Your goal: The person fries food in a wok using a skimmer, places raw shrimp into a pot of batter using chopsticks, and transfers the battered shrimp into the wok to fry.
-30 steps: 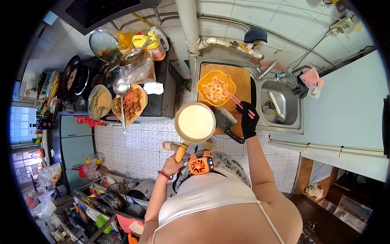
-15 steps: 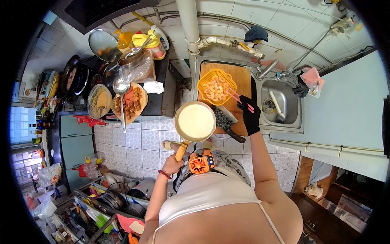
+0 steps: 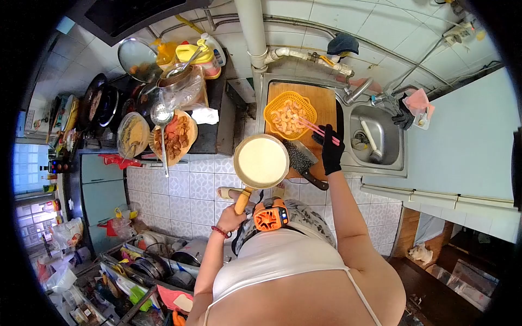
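Note:
My left hand [image 3: 231, 218] is wrapped around the wooden handle of a pan [image 3: 261, 162] filled with a smooth cream-coloured liquid. In a black glove, my right hand [image 3: 331, 149] grips a pair of pink chopsticks [image 3: 314, 129]. Their tips reach into a yellow plastic basket [image 3: 267, 113] of peeled shrimp [image 3: 291, 116]. The basket rests on a wooden cutting board [image 3: 326, 100]. A cleaver [image 3: 302, 157] with a dark handle lies on the board between the pan and my gloved hand.
Right of the board is a steel sink [image 3: 387, 157] with a white-handled brush [image 3: 368, 136] in it. On the left counter stand a plate of cooked food [image 3: 176, 142], a glass bowl [image 3: 133, 133] and a ladle [image 3: 163, 117]. A crowded rack [image 3: 163, 271] sits lower left.
My right hand has shifted slightly left and up, and the chopsticks now lie at a flatter angle, their tips further left among the shrimp. The pan has stayed in place.

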`<state>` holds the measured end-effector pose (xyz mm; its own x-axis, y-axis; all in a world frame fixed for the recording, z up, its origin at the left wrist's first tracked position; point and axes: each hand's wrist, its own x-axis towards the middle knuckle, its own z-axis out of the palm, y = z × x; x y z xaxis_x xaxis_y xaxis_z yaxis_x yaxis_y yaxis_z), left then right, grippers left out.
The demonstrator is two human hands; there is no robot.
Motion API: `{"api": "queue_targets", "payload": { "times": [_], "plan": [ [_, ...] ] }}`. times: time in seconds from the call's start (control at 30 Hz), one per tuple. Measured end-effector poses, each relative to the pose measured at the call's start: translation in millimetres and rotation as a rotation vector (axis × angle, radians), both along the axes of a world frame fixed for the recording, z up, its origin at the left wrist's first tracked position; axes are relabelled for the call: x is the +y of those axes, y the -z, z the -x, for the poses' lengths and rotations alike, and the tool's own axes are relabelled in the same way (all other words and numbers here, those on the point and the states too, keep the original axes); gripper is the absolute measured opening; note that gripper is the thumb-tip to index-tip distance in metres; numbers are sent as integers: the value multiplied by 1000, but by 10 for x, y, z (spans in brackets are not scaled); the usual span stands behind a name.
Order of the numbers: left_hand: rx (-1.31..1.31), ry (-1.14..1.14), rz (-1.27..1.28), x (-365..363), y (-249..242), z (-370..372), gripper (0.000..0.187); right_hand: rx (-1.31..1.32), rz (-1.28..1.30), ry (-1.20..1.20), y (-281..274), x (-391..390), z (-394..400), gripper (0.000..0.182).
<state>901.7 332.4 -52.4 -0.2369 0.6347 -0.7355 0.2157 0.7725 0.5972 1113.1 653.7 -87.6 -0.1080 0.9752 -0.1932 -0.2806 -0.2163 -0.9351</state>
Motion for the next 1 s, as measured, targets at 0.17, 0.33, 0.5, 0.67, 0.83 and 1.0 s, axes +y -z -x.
{"api": "queue_targets", "payload": {
  "times": [0.17,0.33,0.5,0.67,0.83,1.0],
  "plan": [
    [37,11,-37,14,-57,-28,28,51,-88,193,-22,-85,-65,39],
    [34,11,-10,11,-34,-25,27,136,-33,194,-226,-271,-121,45],
    [19,4,-8,-12,10,-11,32,-232,-59,-91,-407,-721,-1,32],
    [-4,12,9,-7,21,8,32,-353,-67,-430,-395,-956,89,20],
    [52,51,0,2,19,-3,27,-192,-57,-380,-841,-735,-24,15],
    [21,18,5,49,-94,-15,27,50,-221,-195,-540,-193,-91,18]
  ]
}}
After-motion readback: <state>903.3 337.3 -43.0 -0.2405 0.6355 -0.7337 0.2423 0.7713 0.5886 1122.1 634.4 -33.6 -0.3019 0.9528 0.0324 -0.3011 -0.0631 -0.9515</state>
